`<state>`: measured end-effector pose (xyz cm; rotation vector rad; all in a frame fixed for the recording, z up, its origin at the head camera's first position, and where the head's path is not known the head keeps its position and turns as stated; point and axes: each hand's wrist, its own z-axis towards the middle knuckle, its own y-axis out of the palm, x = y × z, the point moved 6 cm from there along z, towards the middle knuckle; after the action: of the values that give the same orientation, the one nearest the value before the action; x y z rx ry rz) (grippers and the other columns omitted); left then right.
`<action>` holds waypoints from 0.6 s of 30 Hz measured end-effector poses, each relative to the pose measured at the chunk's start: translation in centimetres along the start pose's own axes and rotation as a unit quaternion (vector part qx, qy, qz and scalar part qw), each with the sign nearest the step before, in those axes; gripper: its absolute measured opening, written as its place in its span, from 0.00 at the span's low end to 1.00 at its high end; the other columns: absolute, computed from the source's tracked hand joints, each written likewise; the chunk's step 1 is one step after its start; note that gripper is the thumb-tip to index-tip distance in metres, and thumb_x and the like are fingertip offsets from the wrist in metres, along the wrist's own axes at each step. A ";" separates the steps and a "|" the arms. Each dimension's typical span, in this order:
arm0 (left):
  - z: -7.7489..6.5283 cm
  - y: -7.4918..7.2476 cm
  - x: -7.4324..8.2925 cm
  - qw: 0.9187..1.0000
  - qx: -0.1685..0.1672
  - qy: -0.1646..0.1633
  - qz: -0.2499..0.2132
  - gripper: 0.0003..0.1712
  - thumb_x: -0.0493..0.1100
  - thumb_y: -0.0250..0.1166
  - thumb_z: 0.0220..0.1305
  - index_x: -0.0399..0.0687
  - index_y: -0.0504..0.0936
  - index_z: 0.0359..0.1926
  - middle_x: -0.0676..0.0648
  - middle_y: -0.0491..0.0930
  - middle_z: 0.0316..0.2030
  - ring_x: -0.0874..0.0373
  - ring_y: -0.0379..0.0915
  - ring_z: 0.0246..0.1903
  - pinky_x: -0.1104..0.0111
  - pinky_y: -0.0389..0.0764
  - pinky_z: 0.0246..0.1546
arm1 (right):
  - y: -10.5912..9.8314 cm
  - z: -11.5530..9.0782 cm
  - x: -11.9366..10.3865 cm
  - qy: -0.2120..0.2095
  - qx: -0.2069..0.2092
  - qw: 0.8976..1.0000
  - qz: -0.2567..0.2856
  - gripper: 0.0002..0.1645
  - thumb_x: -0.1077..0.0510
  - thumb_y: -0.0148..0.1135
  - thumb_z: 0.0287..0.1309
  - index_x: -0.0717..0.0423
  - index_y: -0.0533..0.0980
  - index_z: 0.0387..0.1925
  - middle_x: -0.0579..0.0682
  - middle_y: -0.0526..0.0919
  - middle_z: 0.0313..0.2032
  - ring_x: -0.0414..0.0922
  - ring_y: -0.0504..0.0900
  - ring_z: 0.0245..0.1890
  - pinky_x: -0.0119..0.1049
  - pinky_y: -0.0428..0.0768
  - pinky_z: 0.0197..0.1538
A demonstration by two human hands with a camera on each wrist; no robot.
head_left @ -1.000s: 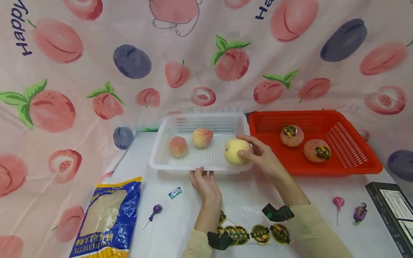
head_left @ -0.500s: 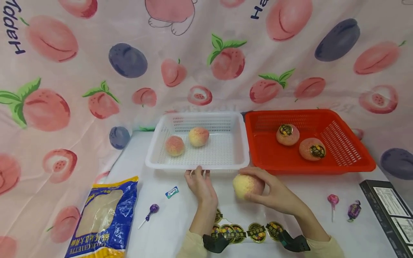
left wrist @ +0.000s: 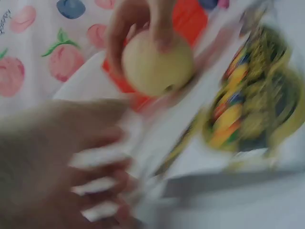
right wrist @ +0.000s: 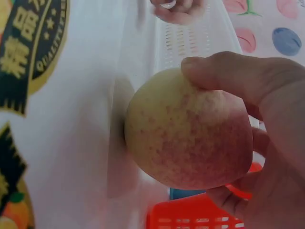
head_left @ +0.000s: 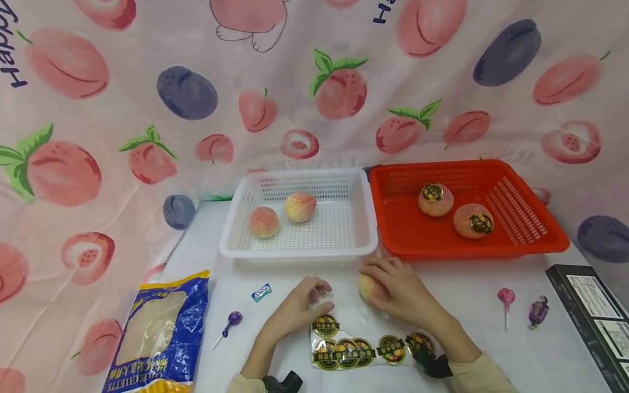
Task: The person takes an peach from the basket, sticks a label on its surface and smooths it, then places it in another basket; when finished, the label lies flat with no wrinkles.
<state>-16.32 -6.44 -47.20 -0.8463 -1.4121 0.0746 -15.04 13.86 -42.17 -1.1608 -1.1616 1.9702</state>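
My right hand [head_left: 410,295] grips a yellow and pink peach [right wrist: 186,133] just above the white table, in front of the baskets. To its left my left hand [head_left: 294,310] hovers with loosely bent fingers, holding nothing; it is blurred in the left wrist view. Beneath and in front of both hands lies a clear sheet of round black-and-gold fruit stickers [head_left: 354,352]. The white basket [head_left: 300,254] contains two bare peaches, one pinker [head_left: 263,222] and one yellower [head_left: 300,207]. Two peaches bearing stickers, one farther back [head_left: 439,203] and one nearer [head_left: 470,222], sit in the red basket [head_left: 408,240].
At the left lies a blue and yellow pasta bag [head_left: 159,333]. Near it are a purple lollipop [head_left: 231,324] and a small wrapped mint [head_left: 261,293]. Off to the right are a pink lollipop [head_left: 506,300], a purple wrapped candy [head_left: 538,312] and a black box [head_left: 589,322].
The right hand has brought the peach out of the white basket to the table in front. My left hand has left that basket's front edge and come back toward the sticker sheet.
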 end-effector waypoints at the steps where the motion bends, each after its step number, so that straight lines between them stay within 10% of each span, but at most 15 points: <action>1: -0.4 -0.1 0.1 0.998 -0.021 0.019 0.049 0.24 0.57 0.63 0.51 0.54 0.72 0.47 0.50 0.71 0.39 0.59 0.67 0.37 0.71 0.70 0.37 | 0.0 0.1 0.0 0.000 0.002 1.000 -0.005 0.34 0.47 0.69 0.38 0.39 0.69 0.52 0.41 0.71 0.52 0.43 0.66 0.51 0.49 0.67 0.50; 8: -1.2 0.7 0.9 0.981 -0.110 0.049 0.154 0.29 0.53 0.71 0.40 0.57 0.73 0.47 0.53 0.70 0.35 0.66 0.63 0.28 0.78 0.66 0.29 | 0.9 0.4 0.6 0.007 -0.003 0.999 0.046 0.44 0.47 0.70 0.39 0.43 0.62 0.60 0.45 0.61 0.60 0.47 0.63 0.58 0.56 0.65 0.55; 18: 0.0 2.5 2.3 0.970 -0.098 0.099 0.197 0.24 0.54 0.69 0.43 0.61 0.74 0.44 0.57 0.71 0.30 0.68 0.63 0.26 0.79 0.64 0.27 | 1.7 0.6 0.2 -0.003 -0.017 0.997 0.075 0.50 0.44 0.70 0.36 0.42 0.57 0.63 0.43 0.61 0.59 0.44 0.62 0.59 0.49 0.67 0.57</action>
<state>-14.80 -3.49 -46.65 -1.2575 -1.0611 0.1510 -15.71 13.03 -43.59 -1.2936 -1.1456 2.0731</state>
